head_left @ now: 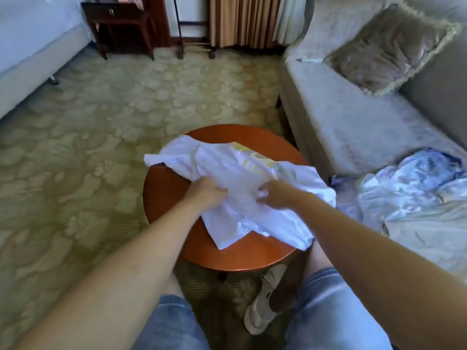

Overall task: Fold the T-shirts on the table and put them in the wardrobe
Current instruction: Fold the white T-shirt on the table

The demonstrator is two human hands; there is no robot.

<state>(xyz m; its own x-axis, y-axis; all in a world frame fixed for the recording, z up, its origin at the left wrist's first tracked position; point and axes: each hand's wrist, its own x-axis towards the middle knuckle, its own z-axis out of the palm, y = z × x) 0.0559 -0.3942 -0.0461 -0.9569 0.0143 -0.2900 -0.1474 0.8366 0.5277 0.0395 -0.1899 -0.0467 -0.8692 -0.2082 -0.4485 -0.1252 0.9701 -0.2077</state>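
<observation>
On the round orange-brown worktop (pixel 161 190), white T-shirt (pixel 242 188) lies crumpled and unfolded, covering most of the top; yellow print faces up on the part far from the person, one edge hangs over the worktop's left-far rim, another over its right-near rim. Left hand (pixel 206 195) sits on the shirt's near-left area, fingers closed around a bunch of fabric. Right hand (pixel 274 195) is just right of it, also on the shirt, fingers curled into the cloth; blur there, but it looks like a pinch grip. Both forearms bare, reaching in from the near side. Under the worktop's near edge: person's knees in blue denim shorts (pixel 326 306) and one light shoe (pixel 265 301) on the carpet (pixel 88 137). Right of the worktop, a pale sofa (pixel 353 122) with a pile of shiny light-blue fabric (pixel 409 183) on the seat and a fringed cushion (pixel 389 46) further back. Beyond the worktop, dark wooden side table (pixel 118 24) and striped curtains (pixel 242 21). Far left of the worktop, edge of a bed (pixel 32 46).
</observation>
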